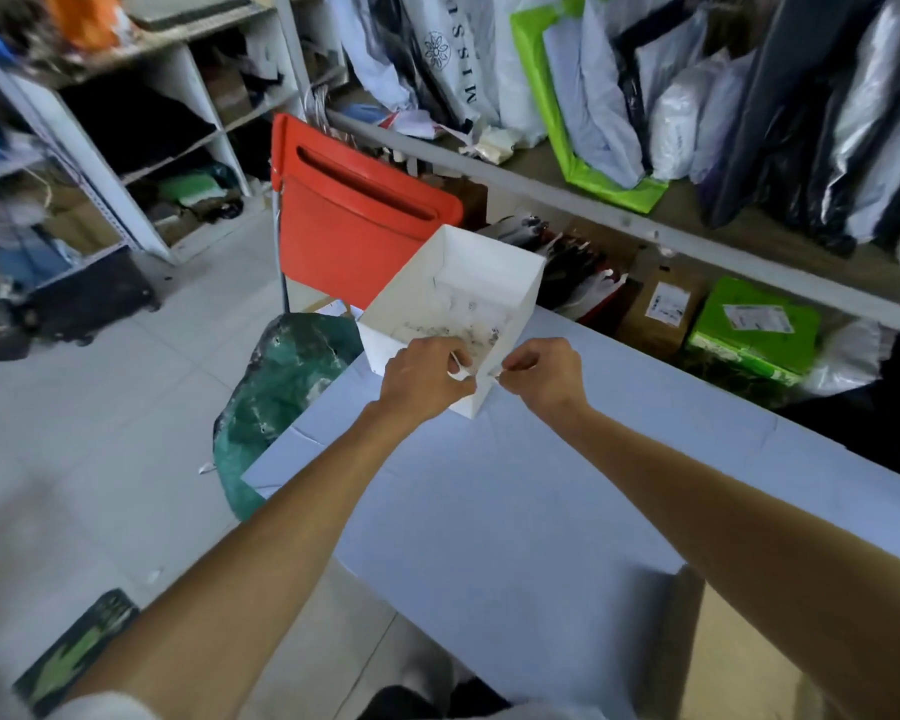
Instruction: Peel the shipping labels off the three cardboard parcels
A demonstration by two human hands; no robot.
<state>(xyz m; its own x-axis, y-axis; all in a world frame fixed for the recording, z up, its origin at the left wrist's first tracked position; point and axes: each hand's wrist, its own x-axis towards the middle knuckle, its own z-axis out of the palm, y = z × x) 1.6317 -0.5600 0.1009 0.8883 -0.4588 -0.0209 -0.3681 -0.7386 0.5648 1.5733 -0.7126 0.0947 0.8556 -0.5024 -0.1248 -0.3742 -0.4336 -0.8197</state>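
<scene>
At the far corner of the counter (489,511), which is covered in pale blue sheeting, stands an open white box (515,283), upright, with its near corner towards the camera. Its floor holds a litter of small pale scraps with dark marks (453,324); what is printed on them is too blurred to read. Both bare forearms reach forward from the bottom of the head view and meet at the box's near rim. The left hand (427,376) has its fingers curled and pinches a small white scrap (458,370) just above the rim. The right hand (541,376), close beside it, has thumb and forefinger pressed together on a white sliver (500,374) at the box's near corner; whether it joins the scrap cannot be told. Well apart from the hands, under the long shelf on the right, a brown cardboard parcel (640,319) stands with a white shipping label (666,304) on its face, and just beside it lies a green parcel (749,350) with its own label (757,319). Beyond the box is a red chair (354,220), and a dark green bag (281,397) sits on the floor against the counter's left edge.
</scene>
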